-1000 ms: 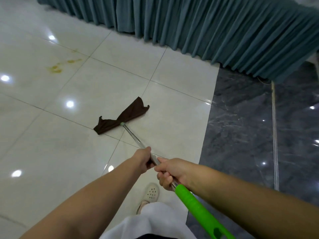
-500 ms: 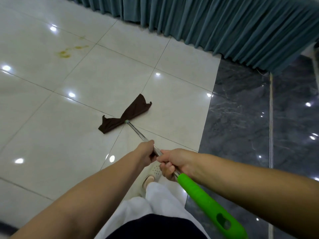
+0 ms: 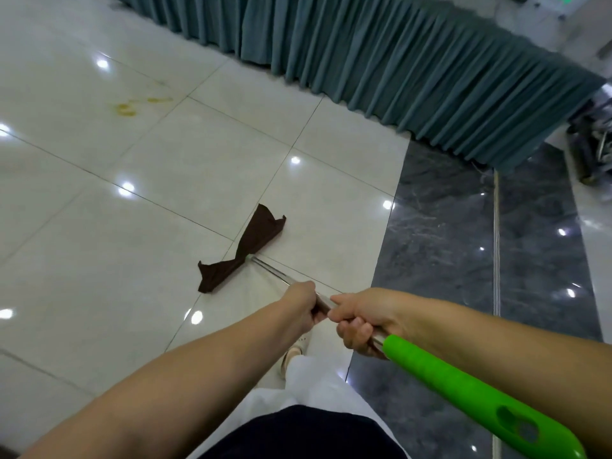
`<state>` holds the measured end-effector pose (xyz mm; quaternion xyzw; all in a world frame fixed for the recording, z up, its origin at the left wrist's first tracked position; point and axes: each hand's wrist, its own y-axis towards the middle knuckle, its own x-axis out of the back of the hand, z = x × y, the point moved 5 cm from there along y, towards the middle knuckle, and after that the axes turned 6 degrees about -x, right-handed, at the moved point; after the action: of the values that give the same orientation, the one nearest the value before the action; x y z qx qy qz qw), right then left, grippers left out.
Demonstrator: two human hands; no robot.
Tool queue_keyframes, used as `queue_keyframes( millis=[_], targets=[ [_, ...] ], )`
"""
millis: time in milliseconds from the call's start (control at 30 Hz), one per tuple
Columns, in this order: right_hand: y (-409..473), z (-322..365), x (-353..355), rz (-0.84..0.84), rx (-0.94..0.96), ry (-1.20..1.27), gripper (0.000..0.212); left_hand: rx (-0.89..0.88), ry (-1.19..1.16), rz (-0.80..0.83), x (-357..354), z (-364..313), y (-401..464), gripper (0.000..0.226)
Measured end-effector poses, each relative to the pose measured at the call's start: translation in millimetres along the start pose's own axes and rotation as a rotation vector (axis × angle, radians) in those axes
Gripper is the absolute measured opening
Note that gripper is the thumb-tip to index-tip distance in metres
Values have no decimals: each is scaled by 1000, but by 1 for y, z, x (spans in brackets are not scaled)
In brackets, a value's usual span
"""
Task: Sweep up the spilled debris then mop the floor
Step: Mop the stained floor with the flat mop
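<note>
Mop cloth (image 3: pixel 243 250), dark brown, lies flat on the cream floor tiles (image 3: pixel 99 260), ahead of the hands and a little to the left. The shiny mop pole (image 3: pixel 270 270) runs from the cloth back and to the right, down to its green handle (image 3: pixel 463 385). The left hand (image 3: pixel 303 304) grips the pole farther down, so it is nearer the cloth. The right hand (image 3: pixel 364 319) grips it just behind, next to the green part; the two hands almost touch. A yellow stain (image 3: pixel 127 109) sits far off, ahead and to the left, well apart from the cloth, so I think the mop must be pushed that way. The pole is hidden inside both fists. I cannot see any loose crumbs. The green handle's end is cut off at the bottom edge.
</note>
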<state>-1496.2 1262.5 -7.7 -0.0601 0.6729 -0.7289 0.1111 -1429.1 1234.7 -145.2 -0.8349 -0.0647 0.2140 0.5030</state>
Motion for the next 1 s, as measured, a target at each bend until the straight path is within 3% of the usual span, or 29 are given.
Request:
queue_keyframes(
  millis=[100,300,467,600,700,867,1000],
  targets=[
    [0,9,11,-5,23,-14,32,-28,-30,-9,-8,-9,-2,25],
    [25,49,27,8,3,-105,29,1,-50,-63,-15,-34,26,28],
    [36,112,61,88,-65,-124,21,5,-84,-81,-41,-78,57,28],
    [52,166,100,133,-136,-79,37,-19,-163,-105,-72,-116,84,27],
    [67,199,115,187,-148,-50,32,-29,-210,-183,-82,-140,103,26],
    [92,252,100,267,-148,-79,15,-70,-395,-297,-76,-178,134,24],
    [111,291,71,292,-110,-89,30,-97,-522,-325,-61,-216,145,30]
  ],
)
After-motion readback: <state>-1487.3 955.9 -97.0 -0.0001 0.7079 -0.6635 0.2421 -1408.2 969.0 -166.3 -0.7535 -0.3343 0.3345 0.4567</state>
